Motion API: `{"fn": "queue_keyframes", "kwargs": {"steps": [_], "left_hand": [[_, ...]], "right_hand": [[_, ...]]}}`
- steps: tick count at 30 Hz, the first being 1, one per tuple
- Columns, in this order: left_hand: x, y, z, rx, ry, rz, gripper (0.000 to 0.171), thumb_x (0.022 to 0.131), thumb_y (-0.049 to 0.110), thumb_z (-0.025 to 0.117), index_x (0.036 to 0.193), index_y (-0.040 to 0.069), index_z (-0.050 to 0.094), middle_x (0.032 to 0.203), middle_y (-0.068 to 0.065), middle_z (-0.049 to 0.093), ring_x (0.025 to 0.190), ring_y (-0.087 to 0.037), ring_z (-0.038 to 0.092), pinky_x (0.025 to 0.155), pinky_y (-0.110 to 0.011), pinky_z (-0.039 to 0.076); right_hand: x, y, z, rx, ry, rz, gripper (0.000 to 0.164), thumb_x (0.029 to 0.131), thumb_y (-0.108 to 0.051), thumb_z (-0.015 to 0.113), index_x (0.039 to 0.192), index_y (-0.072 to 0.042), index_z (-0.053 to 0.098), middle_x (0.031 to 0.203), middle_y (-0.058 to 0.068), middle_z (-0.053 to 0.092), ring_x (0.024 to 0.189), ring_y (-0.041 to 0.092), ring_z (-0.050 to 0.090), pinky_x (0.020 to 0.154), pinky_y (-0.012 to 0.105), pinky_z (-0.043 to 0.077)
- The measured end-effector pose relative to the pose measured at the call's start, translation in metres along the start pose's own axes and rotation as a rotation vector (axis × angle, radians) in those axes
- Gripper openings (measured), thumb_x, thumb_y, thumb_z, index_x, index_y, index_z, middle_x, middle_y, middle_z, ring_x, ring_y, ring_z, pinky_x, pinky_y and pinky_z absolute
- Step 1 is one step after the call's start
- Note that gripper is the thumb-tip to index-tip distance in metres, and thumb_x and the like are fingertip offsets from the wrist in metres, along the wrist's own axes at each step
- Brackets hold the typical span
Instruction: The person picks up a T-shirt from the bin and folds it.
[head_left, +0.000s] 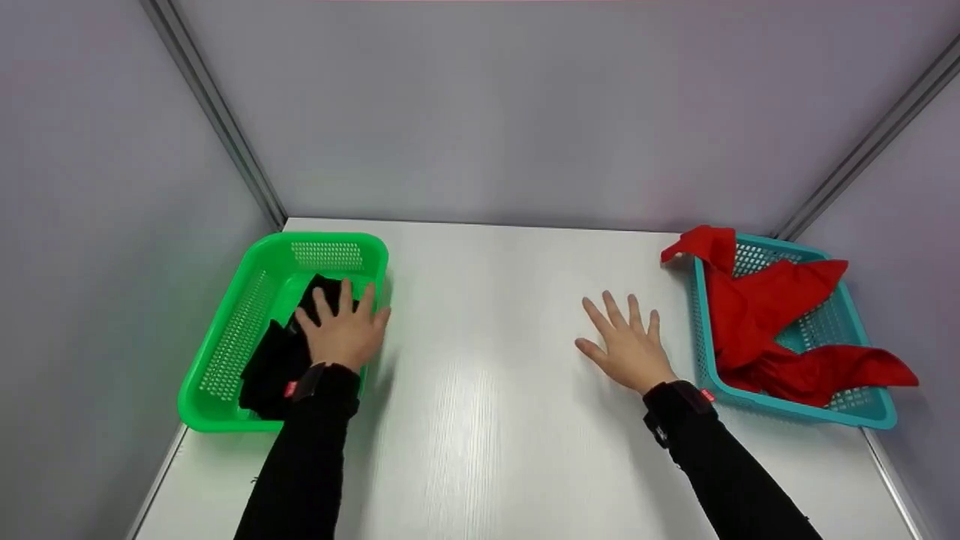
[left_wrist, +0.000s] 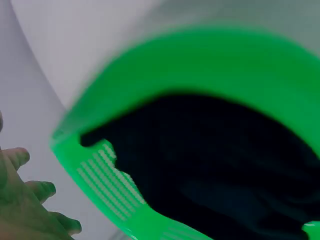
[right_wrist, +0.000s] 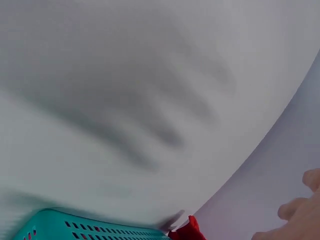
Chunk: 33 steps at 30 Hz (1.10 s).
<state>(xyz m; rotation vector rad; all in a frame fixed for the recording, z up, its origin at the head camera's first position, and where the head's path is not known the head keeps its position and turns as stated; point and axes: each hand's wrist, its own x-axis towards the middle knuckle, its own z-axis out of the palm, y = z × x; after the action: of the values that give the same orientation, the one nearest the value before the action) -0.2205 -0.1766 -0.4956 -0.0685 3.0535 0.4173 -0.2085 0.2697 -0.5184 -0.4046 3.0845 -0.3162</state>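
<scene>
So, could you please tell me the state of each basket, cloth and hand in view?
Green perforated basket: upright, partly filled.
Black cloth: crumpled inside the green perforated basket.
Teal perforated basket: upright, partly filled.
Red cloth: crumpled in the teal perforated basket, ends hanging over its rim.
Left hand: fingers spread over the black cloth, holding nothing.
Right hand: fingers spread above the white table, holding nothing.

Black cloth crumpled inside green basket; red cloth rumpled in teal basket, ends overhanging.
</scene>
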Motion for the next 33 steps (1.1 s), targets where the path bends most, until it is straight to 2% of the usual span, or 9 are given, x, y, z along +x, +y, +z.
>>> {"fn": "queue_keyframes", "kwargs": {"steps": [4, 7, 11, 14, 19, 22, 27, 30, 33], "left_hand": [[-0.013, -0.035, -0.003, -0.069, -0.088, -0.07, 0.069, 0.109, 0.051, 0.032, 0.164, 0.012, 0.02, 0.168, -0.027, 0.007, 0.147, -0.063, -0.006, 0.106, -0.084, -0.007], [-0.025, -0.053, -0.008, -0.088, -0.201, -0.125, 0.075, 0.104, 0.05, 0.045, 0.162, 0.008, 0.022, 0.166, -0.031, 0.006, 0.145, -0.066, -0.006, 0.102, -0.088, -0.004], [-0.041, -0.064, -0.017, -0.097, -0.351, -0.158, 0.088, 0.093, 0.038, 0.068, 0.162, 0.009, 0.022, 0.163, -0.036, 0.005, 0.141, -0.071, 0.002, 0.098, -0.091, 0.011], [-0.05, -0.066, -0.026, -0.104, -0.397, -0.143, 0.096, 0.086, 0.031, 0.078, 0.16, 0.008, 0.023, 0.161, -0.039, 0.007, 0.136, -0.075, 0.015, 0.096, -0.087, 0.027], [-0.055, -0.068, -0.031, -0.043, -0.403, -0.089, 0.094, 0.082, 0.022, 0.085, 0.157, 0.007, 0.03, 0.159, -0.043, 0.01, 0.124, -0.073, 0.035, 0.091, -0.077, 0.042], [-0.053, -0.074, -0.021, 0.016, -0.383, -0.05, 0.089, 0.081, 0.016, 0.085, 0.154, 0.01, 0.035, 0.159, -0.041, 0.011, 0.117, -0.071, 0.043, 0.084, -0.073, 0.047], [-0.044, -0.09, -0.003, 0.106, -0.32, 0.043, 0.08, 0.077, 0.008, 0.087, 0.146, 0.008, 0.046, 0.162, -0.027, 0.021, 0.105, -0.06, 0.053, 0.08, -0.069, 0.047], [-0.042, -0.096, 0.001, 0.163, -0.257, 0.101, 0.061, 0.083, 0.003, 0.08, 0.138, 0.003, 0.052, 0.152, -0.024, 0.039, 0.095, -0.055, 0.058, 0.08, -0.067, 0.046], [-0.042, -0.099, 0.001, 0.163, -0.188, 0.124, 0.037, 0.088, -0.004, 0.071, 0.123, -0.003, 0.059, 0.133, -0.025, 0.053, 0.086, -0.052, 0.059, 0.074, -0.064, 0.05]], "right_hand": [[-0.012, -0.017, 0.019, -0.025, -0.035, -0.142, 0.074, 0.101, -0.061, 0.049, 0.164, -0.028, 0.026, 0.17, 0.012, 0.019, 0.154, 0.049, 0.009, 0.116, 0.075, 0.006], [-0.023, -0.028, 0.036, -0.044, -0.081, -0.258, 0.073, 0.102, -0.062, 0.048, 0.163, -0.03, 0.026, 0.17, 0.01, 0.019, 0.154, 0.048, 0.011, 0.117, 0.074, 0.01], [-0.039, -0.036, 0.061, -0.043, -0.155, -0.366, 0.071, 0.102, -0.061, 0.046, 0.163, -0.031, 0.026, 0.17, 0.01, 0.02, 0.154, 0.048, 0.014, 0.117, 0.073, 0.013], [-0.05, -0.037, 0.079, -0.036, -0.208, -0.401, 0.07, 0.102, -0.062, 0.044, 0.163, -0.032, 0.027, 0.17, 0.01, 0.018, 0.153, 0.048, 0.014, 0.116, 0.074, 0.013], [-0.061, -0.039, 0.096, -0.05, -0.239, -0.405, 0.07, 0.101, -0.066, 0.041, 0.162, -0.036, 0.026, 0.172, 0.007, 0.011, 0.155, 0.046, 0.008, 0.116, 0.074, 0.009], [-0.063, -0.04, 0.099, -0.061, -0.232, -0.404, 0.071, 0.1, -0.068, 0.04, 0.162, -0.037, 0.026, 0.172, 0.007, 0.01, 0.155, 0.045, 0.007, 0.116, 0.074, 0.009], [-0.062, -0.043, 0.095, -0.063, -0.271, -0.401, 0.07, 0.101, -0.066, 0.041, 0.163, -0.036, 0.026, 0.172, 0.008, 0.009, 0.155, 0.045, 0.006, 0.116, 0.074, 0.008], [-0.063, -0.045, 0.093, -0.047, -0.277, -0.407, 0.07, 0.102, -0.064, 0.043, 0.163, -0.034, 0.027, 0.172, 0.01, 0.011, 0.155, 0.047, 0.007, 0.115, 0.076, 0.008], [-0.064, -0.044, 0.094, -0.019, -0.257, -0.424, 0.069, 0.102, -0.062, 0.045, 0.162, -0.032, 0.029, 0.171, 0.013, 0.014, 0.154, 0.049, 0.009, 0.113, 0.078, 0.008]]}}
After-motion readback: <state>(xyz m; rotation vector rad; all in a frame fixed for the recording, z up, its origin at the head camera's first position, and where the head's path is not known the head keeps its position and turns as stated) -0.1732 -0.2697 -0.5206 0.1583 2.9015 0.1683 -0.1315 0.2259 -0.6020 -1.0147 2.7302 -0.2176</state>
